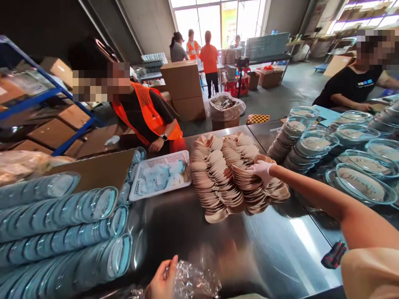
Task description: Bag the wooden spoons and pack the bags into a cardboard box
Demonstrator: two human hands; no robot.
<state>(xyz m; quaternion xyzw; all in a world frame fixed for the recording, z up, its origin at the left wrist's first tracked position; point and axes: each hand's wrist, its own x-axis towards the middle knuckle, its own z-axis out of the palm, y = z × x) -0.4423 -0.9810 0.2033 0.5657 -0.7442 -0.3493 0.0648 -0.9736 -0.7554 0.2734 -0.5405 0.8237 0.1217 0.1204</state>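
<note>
My right hand [261,170], in a white glove, reaches out over the steel table [193,232] and rests on a pile of tan, leaf-shaped wooden dishes [224,174], fingers curled on the top ones. My left hand [162,280], bare, is at the near table edge, gripping a crumpled clear plastic bag [195,280]. Whether the right hand has lifted a dish cannot be told.
Rows of clear plastic lids [62,232] lie stacked on their sides at the left. A white basket [160,174] holds small packets. Stacks of clear lidded containers [343,153] fill the right. A person in an orange vest [146,112] sits opposite; another in black [352,87] at right.
</note>
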